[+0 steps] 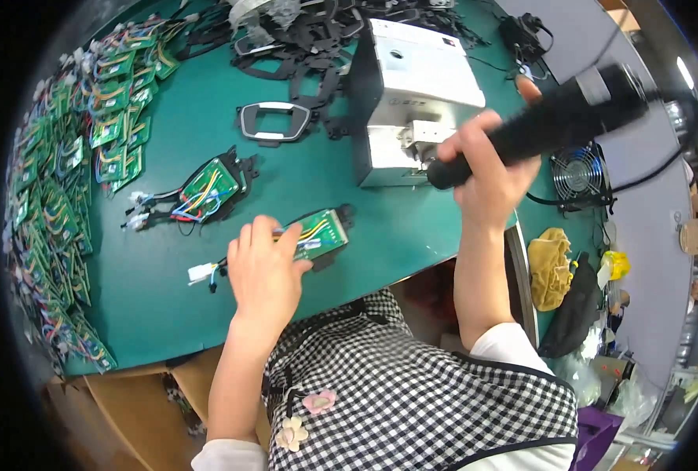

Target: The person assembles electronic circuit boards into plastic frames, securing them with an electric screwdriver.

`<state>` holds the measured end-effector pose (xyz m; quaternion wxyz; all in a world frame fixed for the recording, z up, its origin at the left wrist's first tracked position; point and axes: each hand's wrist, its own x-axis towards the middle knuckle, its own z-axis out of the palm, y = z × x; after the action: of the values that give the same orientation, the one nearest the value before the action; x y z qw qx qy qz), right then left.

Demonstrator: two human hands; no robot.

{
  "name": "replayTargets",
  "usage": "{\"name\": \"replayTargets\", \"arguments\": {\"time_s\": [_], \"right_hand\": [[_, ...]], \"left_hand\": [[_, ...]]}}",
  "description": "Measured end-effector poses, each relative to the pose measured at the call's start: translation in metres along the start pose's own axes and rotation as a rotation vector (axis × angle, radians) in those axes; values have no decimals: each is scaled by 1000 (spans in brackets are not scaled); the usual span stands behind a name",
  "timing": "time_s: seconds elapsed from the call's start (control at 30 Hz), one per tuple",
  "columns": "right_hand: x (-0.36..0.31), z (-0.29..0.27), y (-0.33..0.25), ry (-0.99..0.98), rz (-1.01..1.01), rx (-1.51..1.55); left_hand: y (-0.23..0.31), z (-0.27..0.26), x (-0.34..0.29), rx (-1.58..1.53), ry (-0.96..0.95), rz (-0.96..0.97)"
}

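Observation:
My right hand [494, 169] is wrapped round a black electric screwdriver [553, 118], held raised and tilted. Its narrow end lies in front of a silver-and-black box-shaped machine, probably a screw feeder [420, 74], and I cannot tell whether they touch. On the green table my left hand [264, 263] grips a green circuit board [323, 232] seated in a black plastic housing, fingers over its left part. A white connector [201, 273] on wires sticks out left of that hand. Beyond it lies a second housing with a wired circuit board [211, 184].
Many wired circuit boards [51, 204] are heaped along the table's left side. A grey-rimmed black frame [274, 122] lies before a pile of black frames [317, 47]. At the right are a small fan [577, 174], a yellow cloth [550, 268] and the screwdriver's black cable [647, 179].

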<state>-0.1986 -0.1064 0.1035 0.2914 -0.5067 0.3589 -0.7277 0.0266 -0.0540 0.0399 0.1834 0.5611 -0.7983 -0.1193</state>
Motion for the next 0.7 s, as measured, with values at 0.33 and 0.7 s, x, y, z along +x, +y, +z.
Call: {"name": "replayTargets", "arguments": {"time_s": [0.33,0.7], "right_hand": [[-65,34,14,-173,163,51],[-52,47,32,-499,298,24]], "left_hand": [[0,3,0,-47,11,-18],[4,-1,2,-53,-11,-56]]}}
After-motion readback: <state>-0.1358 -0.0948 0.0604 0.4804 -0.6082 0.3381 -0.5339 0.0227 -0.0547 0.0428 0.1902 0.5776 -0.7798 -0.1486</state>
